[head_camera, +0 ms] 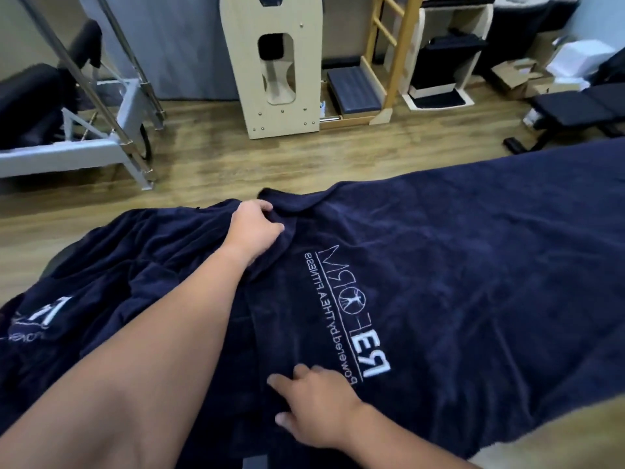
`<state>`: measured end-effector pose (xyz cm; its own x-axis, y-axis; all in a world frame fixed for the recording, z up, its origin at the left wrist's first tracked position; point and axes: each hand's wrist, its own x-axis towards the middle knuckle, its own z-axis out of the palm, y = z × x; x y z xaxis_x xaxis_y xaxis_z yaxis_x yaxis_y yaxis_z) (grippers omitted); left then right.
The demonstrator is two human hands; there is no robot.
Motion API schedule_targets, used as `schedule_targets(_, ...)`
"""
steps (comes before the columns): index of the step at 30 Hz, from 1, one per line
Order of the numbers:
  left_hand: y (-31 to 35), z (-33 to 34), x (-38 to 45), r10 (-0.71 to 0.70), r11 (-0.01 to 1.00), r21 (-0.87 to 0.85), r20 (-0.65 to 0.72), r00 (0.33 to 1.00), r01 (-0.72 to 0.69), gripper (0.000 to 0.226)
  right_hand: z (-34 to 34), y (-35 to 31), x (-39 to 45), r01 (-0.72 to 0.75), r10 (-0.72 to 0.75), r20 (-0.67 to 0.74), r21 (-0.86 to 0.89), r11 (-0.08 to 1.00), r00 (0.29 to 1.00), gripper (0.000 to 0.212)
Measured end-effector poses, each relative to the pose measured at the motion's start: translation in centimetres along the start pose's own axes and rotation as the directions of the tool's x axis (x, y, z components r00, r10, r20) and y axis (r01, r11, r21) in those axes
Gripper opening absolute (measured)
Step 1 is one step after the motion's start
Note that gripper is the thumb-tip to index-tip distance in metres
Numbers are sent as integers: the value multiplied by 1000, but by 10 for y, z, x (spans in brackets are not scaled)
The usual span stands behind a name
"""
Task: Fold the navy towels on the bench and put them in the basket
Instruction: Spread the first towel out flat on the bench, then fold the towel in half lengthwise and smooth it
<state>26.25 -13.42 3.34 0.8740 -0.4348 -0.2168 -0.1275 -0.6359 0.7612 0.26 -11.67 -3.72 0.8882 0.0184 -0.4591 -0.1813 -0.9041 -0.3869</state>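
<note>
The bench itself is out of sight, covered end to end by the spread navy towel point(473, 282), whose far end runs off the frame at three o'clock. A second towel point(101, 282) at nine o'clock is bunched up, its white lettering point(40, 316) half swallowed by folds and cut by the edge, so it cannot be read. The left hand point(252, 228) at eleven o'clock has its fingertips buried in a fold of cloth. The right hand point(314, 404) at six o'clock is smeared by motion; I cannot tell whether its fingers pinch the cloth or only press it. Both elbows lie beyond the bottom edge.
</note>
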Motion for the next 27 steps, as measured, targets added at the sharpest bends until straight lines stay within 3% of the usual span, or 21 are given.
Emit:
schedule_targets(3, -4, -9, 6, 123, 979, 141, 187, 975, -150, 84, 13, -44, 6, -208, 213, 84, -70, 976, 973, 73)
schedule_targets(5, -12, -12, 7, 132, 907, 353, 281, 951, -230, 72, 20, -63, 9, -349, 356, 62, -97, 932, 933, 73)
schedule_targets(8, -31, -12, -3, 2, 717, 624, 444, 896, -310, 50, 28, -81, 9, -429, 431, 9, -76, 900, 902, 62)
schedule_targets(11, -61, -2, -11, -174, 673, 667, 564, 807, -321, 74, 34, -81, 2, -481, 479, -93, 0, 877, 873, 73)
schedule_targets(13, -79, 7, -7, -147, 687, 646, 572, 807, -333, 79, 46, -77, -5, -475, 469, -215, 29, 880, 856, 69)
schedule_targets(15, -85, 11, -7, -29, 734, 574, 560, 828, -363, 68, 56, -74, -12, -476, 460, -252, -5, 879, 852, 57)
schedule_targets(17, -81, 15, -11, 47, 824, 453, 546, 837, -342, 43, 57, -75, -23, -522, 501, -252, -20, 852, 828, 43)
schedule_targets(19, -76, 16, -16, 21, 939, 286, 511, 859, -193, 20, 63, -73, -30, -606, 605, -206, 64, 793, 769, 41)
schedule_targets(21, -74, 19, -15, 18, 990, 118, 410, 912, -72, 23, 78, -68, -33, -669, 697, -148, 200, 715, 701, 55)
schedule_targets(23, -69, 19, -14, 3, 999, 37, 334, 942, -16, 47, 76, -68, -38, -691, 714, -111, 189, 698, 691, 70)
schedule_targets(25, -60, 22, -17, -28, 996, -66, 373, 928, 56, 56, 67, -67, -47, -724, 748, -107, 195, 662, 655, 55)
schedule_targets(27, -48, 26, -23, -64, 980, -134, 489, 870, 148, 53, 62, -62, -57, -710, 734, -94, 196, 676, 672, 45)
